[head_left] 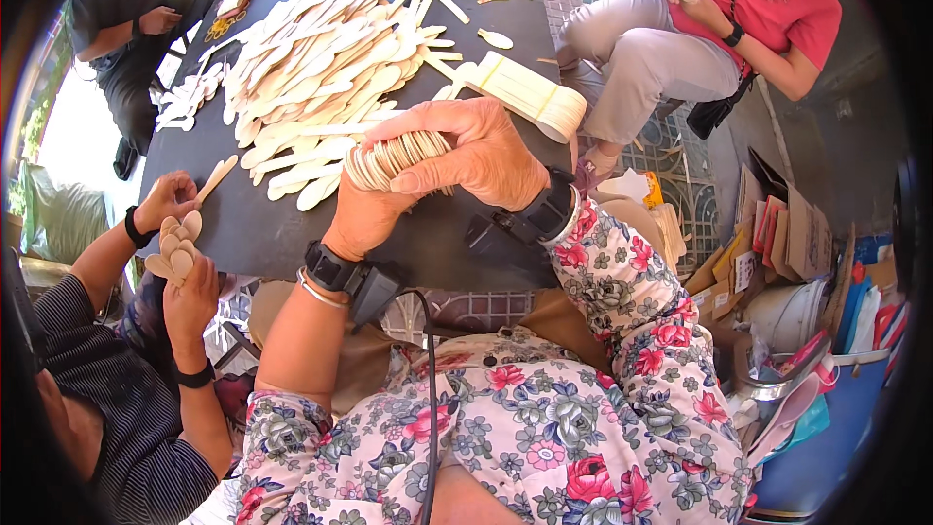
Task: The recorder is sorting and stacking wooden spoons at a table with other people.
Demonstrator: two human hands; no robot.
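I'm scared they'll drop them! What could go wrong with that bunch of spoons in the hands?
The spoon stack is loose, squeezed only between the left hand and right hand, so it could fan out and spill. It might also knock the bundle lying close by near the table edge.

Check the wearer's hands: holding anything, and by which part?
Both hands grip one stack of wooden spoons. The left hand cups it from below, the right hand wraps over the handle side; the bowl ends stick out to the left.
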